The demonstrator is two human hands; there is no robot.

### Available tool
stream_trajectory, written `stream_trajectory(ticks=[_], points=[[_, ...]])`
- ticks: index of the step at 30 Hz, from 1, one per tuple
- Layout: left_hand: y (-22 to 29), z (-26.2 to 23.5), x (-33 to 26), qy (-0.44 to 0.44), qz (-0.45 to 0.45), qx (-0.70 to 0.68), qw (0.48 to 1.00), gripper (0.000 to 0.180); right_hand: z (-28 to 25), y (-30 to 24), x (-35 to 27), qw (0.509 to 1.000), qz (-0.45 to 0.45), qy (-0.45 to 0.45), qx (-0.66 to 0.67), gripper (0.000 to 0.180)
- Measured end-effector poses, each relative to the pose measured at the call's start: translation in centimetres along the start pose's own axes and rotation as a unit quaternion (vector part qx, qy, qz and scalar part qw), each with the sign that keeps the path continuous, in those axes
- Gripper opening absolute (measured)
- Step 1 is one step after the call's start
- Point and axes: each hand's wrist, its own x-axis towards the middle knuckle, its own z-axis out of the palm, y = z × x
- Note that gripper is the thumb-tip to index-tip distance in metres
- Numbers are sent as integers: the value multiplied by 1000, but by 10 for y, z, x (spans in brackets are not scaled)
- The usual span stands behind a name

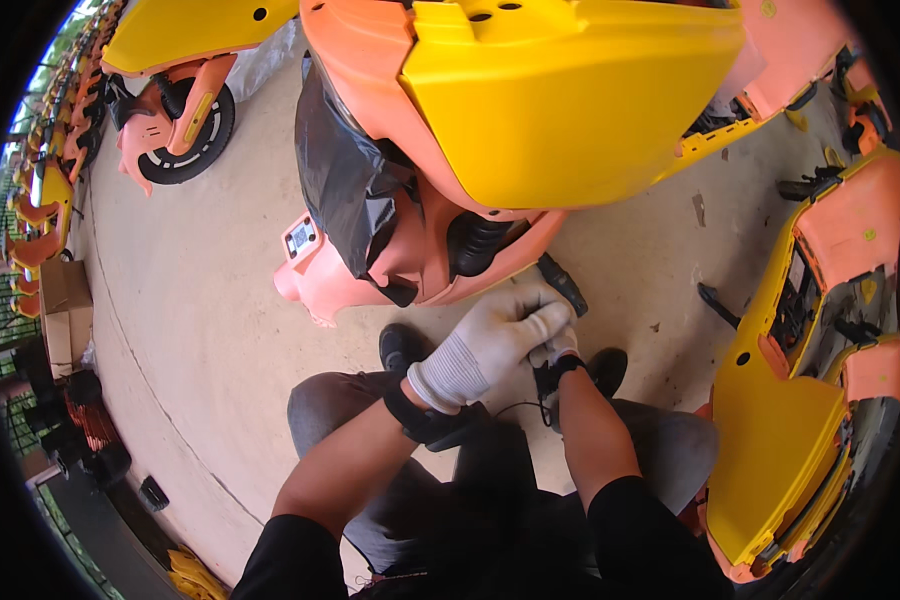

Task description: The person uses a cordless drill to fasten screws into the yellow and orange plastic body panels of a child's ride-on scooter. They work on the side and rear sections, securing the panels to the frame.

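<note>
My grey trousers (325, 412) spread across the lower middle of the frame, knees apart, with the hands meeting above them near the centre. My left hand (505, 332), in a pale glove, is curled closed, thumb against fingers; whether it pinches anything I cannot tell. My right hand (562, 345) is mostly hidden behind it, so I cannot tell its state. A dark cable (518, 405) loops beside the right wrist.

My guess is that I am fitting or straightening the right hand's cover, rather than working on the vehicle. Any reach to it from here would call for parting the hands and freeing the fingers.

Just beyond, a black grip-like part (562, 285) lies close to my fingers; contact is unclear. The vehicle's pink front (435, 265) fills the upper centre, with a ribbed black boot (473, 243), a draped black plastic sheet (345, 180) and a broad yellow panel (570, 110) above. More yellow-and-pink bodywork (775, 450) stands at the right edge. Farther off, a wheel (202, 145) shows at upper left and a cardboard box (65, 295) at the left edge.
</note>
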Motion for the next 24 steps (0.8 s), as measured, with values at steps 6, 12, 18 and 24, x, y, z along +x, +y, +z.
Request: stream_trajectory(ticks=[6,12,18,24], points=[[-23,-8,27,-2,49,182,982,16,25,-7,8,998,3,-48,51,46],[-60,-16,40,3,61,320,946,19,-35,-50,-2,992,-34,-64,105,36],[-44,-26,-2,49,-60,289,954,22,-100,-145,-101,936,190,-112,275,17],[35,-53,-87,171,-60,277,944,21,-184,-183,-174,961,191,-142,142,32]])
